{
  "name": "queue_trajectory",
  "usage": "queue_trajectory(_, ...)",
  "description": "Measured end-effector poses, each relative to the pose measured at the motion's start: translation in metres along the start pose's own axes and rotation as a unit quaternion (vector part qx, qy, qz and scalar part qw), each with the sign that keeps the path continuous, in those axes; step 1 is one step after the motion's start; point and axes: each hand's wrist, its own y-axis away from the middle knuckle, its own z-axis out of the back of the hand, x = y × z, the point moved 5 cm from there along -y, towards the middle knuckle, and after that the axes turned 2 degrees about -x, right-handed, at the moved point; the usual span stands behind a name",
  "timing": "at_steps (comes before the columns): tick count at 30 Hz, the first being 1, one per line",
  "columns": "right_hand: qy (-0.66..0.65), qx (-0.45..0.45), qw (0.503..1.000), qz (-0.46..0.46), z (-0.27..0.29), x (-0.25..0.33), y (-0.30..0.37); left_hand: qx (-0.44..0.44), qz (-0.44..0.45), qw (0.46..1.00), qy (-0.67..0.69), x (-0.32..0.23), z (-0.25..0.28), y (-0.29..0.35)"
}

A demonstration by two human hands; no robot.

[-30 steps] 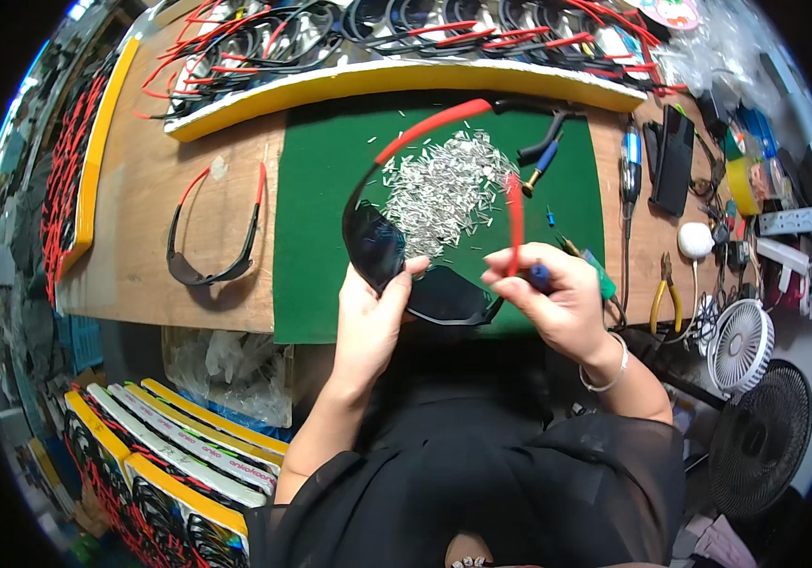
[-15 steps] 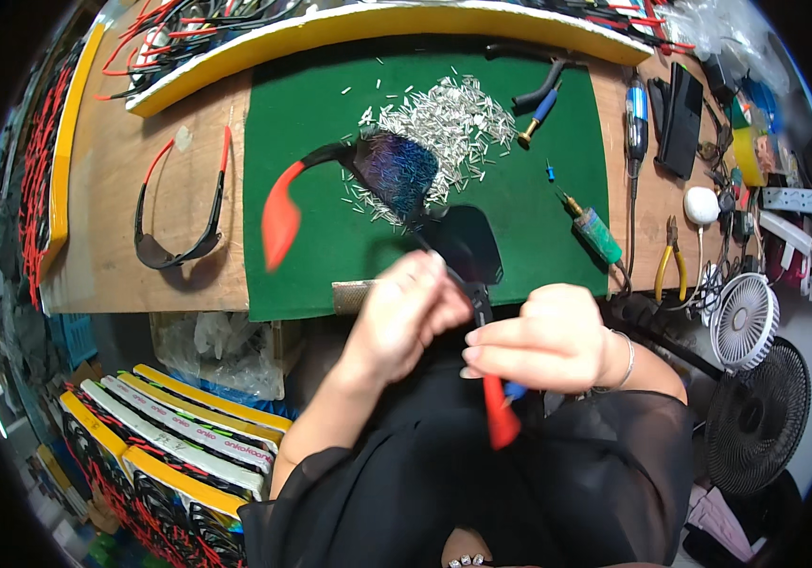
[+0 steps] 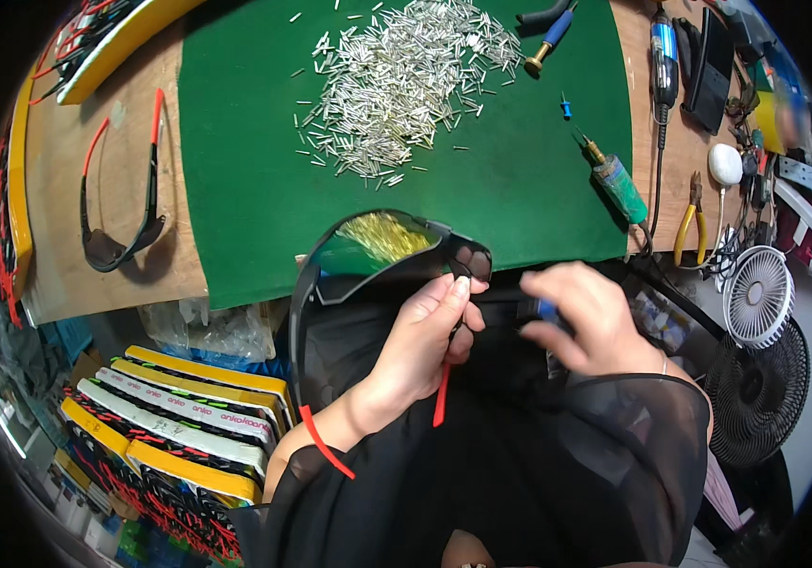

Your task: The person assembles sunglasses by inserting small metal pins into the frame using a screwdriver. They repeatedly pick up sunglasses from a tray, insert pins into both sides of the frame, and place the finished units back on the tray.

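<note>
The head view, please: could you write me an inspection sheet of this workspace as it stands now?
Surface: green mat on a wooden bench.
Job's things: black wraparound glasses with red-tipped arms, held over the lap.
Clutter: pile of small silver pins; second pair of black glasses; yellow-handled pliers; green-handled tool.
Hands: left hand pinches the frame's hinge; right hand holds a small blue tool.
Cables: black cord.
Surroundings: white desk fan; stacked trays.

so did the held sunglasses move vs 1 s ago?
Yes. The sunglasses came off the middle of the green mat toward the person, now at its near edge, held by the left hand.
</note>
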Motion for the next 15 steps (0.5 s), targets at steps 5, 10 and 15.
queue_trajectory(5,0.011,0.049,0.996,-0.068,-0.007,-0.016,-0.006,-0.011,-0.036,0.999,0.017,-0.007,-0.002,-0.006)
queue_trajectory(10,-0.022,0.037,0.997,-0.057,-0.013,-0.024,-0.028,-0.016,-0.006,1.0,0.023,-0.006,0.002,-0.005)
queue_trajectory(15,-0.077,0.054,0.993,-0.076,-0.012,-0.03,-0.031,-0.026,-0.004,0.999,0.04,-0.006,-0.001,-0.006)
